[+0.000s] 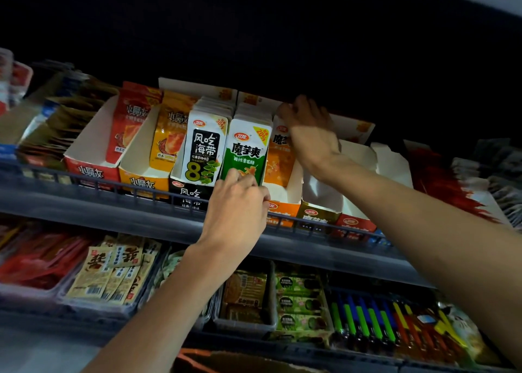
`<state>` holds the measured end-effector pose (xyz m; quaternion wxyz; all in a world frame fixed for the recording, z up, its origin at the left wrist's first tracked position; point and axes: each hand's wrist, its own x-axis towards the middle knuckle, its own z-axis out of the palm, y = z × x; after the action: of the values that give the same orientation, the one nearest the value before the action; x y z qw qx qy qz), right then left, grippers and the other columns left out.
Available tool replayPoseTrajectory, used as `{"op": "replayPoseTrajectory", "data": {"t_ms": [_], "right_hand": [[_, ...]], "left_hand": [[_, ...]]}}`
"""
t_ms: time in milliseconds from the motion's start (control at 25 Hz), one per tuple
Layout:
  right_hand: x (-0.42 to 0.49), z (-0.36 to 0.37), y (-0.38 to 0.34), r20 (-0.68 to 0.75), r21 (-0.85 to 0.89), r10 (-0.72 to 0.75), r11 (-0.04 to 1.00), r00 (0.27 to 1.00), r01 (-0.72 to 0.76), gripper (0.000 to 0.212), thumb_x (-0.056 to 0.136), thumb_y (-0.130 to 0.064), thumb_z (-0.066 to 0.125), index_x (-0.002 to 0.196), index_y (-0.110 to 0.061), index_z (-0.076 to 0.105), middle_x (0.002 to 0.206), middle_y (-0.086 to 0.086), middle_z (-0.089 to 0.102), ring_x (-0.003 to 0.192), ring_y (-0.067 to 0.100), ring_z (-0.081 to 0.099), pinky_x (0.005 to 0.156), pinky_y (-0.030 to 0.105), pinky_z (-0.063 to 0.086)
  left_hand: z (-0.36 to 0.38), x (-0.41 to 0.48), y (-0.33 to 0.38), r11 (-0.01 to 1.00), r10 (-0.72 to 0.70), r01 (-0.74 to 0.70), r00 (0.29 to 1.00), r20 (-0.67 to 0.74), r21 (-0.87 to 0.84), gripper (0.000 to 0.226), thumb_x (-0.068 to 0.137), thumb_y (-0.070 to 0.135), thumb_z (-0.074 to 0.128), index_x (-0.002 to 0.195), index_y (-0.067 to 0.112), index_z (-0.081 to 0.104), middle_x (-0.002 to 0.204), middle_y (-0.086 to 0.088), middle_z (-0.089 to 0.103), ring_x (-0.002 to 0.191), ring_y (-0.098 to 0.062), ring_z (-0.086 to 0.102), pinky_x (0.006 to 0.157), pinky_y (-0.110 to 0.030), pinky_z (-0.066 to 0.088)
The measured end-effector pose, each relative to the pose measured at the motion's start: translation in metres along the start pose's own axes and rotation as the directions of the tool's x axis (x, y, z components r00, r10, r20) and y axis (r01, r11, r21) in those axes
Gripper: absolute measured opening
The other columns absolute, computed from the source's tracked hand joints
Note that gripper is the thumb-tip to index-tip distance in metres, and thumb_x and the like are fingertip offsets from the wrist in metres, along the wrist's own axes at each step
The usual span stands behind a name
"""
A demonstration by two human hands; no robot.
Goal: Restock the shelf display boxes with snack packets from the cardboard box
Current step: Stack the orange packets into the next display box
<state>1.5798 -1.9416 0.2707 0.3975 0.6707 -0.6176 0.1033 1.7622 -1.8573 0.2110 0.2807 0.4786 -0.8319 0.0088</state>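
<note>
Two bare hands reach the upper shelf (84, 200): the left hand (240, 203) pinches the bottom edge of the front green snack packet (245, 152), while at 1 o'clock from it the right hand (308, 126) curls over the tops of the orange packets (279, 157) in their orange display box (282, 207).

green packet (247, 149): lower edge hidden behind left hand (237, 203); whether the fingers pinch it cannot be told
orange packet (279, 157): top and right side covered by right hand (309, 126); that hand's fingertips lost in the dark
cardboard box (243, 362): only a strip of rim shows, cut off by the bottom edge
red packets (443, 180), far right: smeared, print unreadable
side packets (14, 81), far left: blurred, cut by the edge
</note>
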Motion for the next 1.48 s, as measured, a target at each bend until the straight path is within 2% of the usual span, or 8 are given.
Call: {"op": "replayPoseTrajectory", "data": {"t_ms": [240, 560, 760, 840, 1040, 1240, 1360, 1480], "right_hand": [[-0.002, -0.003, -0.009, 0.166, 0.111, 0.060, 0.991, 0.984, -0.080, 0.057, 0.078, 0.003, 0.065, 0.130, -0.013, 0.048, 0.138, 0.018, 0.040, 0.110, 0.041, 0.054, 0.086, 0.047, 0.050], [0.000, -0.007, -0.011, 0.198, 0.092, 0.064, 0.992, 0.978, -0.083, 0.061, 0.081, 0.000, 0.064, 0.136, -0.015, 0.043, 0.143, 0.019, 0.038, 0.119, 0.039, 0.049, 0.095, 0.045, 0.043], [-0.010, -0.014, -0.012, 0.194, 0.154, 0.082, 0.981, 0.978, -0.113, 0.057, 0.078, 0.003, 0.067, 0.128, -0.014, 0.046, 0.144, 0.017, 0.035, 0.105, 0.039, 0.056, 0.076, 0.042, 0.050], [-0.016, -0.023, -0.011, 0.162, 0.187, 0.110, 0.972, 0.981, -0.140, 0.048, 0.080, 0.001, 0.068, 0.122, -0.013, 0.049, 0.138, 0.016, 0.041, 0.098, 0.038, 0.059, 0.067, 0.037, 0.045], [-0.062, -0.050, -0.010, 0.117, 0.500, 0.063, 0.858, 0.991, -0.114, 0.021, 0.082, -0.005, 0.065, 0.100, -0.014, 0.059, 0.102, 0.007, 0.061, 0.092, 0.028, 0.060, 0.081, 0.042, 0.049], [-0.150, -0.086, -0.034, 0.229, 0.743, -0.144, 0.665, 0.963, -0.077, 0.017, 0.079, -0.006, 0.072, 0.091, -0.017, 0.067, 0.085, -0.009, 0.060, 0.077, 0.007, 0.055, 0.071, 0.020, 0.040], [-0.219, -0.078, -0.064, 0.393, 0.802, -0.311, 0.577, 0.865, -0.157, 0.018, 0.079, -0.009, 0.078, 0.090, -0.020, 0.068, 0.080, -0.010, 0.067, 0.074, 0.005, 0.063, 0.074, 0.028, 0.052], [-0.287, -0.046, -0.106, 0.683, 0.716, -0.542, 0.630, 0.490, -0.302, 0.017, 0.086, -0.019, 0.073, 0.102, -0.022, 0.068, 0.089, -0.010, 0.069, 0.082, 0.006, 0.064, 0.075, 0.029, 0.053]], "left_hand": [[-0.001, -0.001, 0.000, 1.000, -0.004, 0.004, 1.000, 0.004, -0.010, 0.029, 0.098, 0.034, 0.050, 0.120, 0.027, 0.066, 0.120, 0.005, 0.061, 0.105, -0.016, 0.040, 0.092, -0.032, 0.034], [0.000, 0.000, 0.001, 1.000, -0.003, 0.003, 1.000, 0.003, 0.001, 0.031, 0.098, 0.034, 0.050, 0.123, 0.025, 0.065, 0.123, 0.004, 0.060, 0.108, -0.017, 0.041, 0.095, -0.034, 0.035], [0.000, -0.005, -0.001, 0.999, 0.045, -0.045, 0.999, 0.028, -0.003, 0.036, 0.097, 0.035, 0.052, 0.130, 0.026, 0.058, 0.128, 0.002, 0.056, 0.113, -0.019, 0.041, 0.099, -0.035, 0.035], [-0.002, -0.010, -0.002, 0.998, 0.042, -0.042, 0.999, 0.008, -0.047, 0.038, 0.095, 0.031, 0.056, 0.133, 0.025, 0.056, 0.131, 0.001, 0.051, 0.118, -0.019, 0.042, 0.103, -0.035, 0.035], [-0.012, -0.037, 0.001, 0.991, 0.032, -0.032, 0.999, 0.001, -0.133, 0.035, 0.094, 0.023, 0.057, 0.130, 0.021, 0.057, 0.132, -0.001, 0.049, 0.122, -0.020, 0.047, 0.106, -0.037, 0.038], [0.003, -0.071, -0.013, 0.987, 0.067, -0.017, 0.948, 0.312, -0.161, 0.020, 0.095, 0.032, 0.055, 0.113, 0.029, 0.063, 0.110, 0.005, 0.064, 0.103, -0.019, 0.060, 0.087, -0.038, 0.051], [0.028, -0.104, -0.036, 0.999, 0.036, -0.001, 0.756, 0.653, -0.054, 0.025, 0.089, 0.041, 0.059, 0.113, 0.034, 0.061, 0.110, 0.001, 0.066, 0.103, -0.025, 0.062, 0.088, -0.038, 0.050], [0.054, -0.150, -0.063, 1.000, -0.027, 0.006, 0.558, 0.830, 0.028, 0.024, 0.090, 0.038, 0.059, 0.109, 0.025, 0.059, 0.102, -0.003, 0.065, 0.088, -0.023, 0.061, 0.076, -0.034, 0.050]]}}
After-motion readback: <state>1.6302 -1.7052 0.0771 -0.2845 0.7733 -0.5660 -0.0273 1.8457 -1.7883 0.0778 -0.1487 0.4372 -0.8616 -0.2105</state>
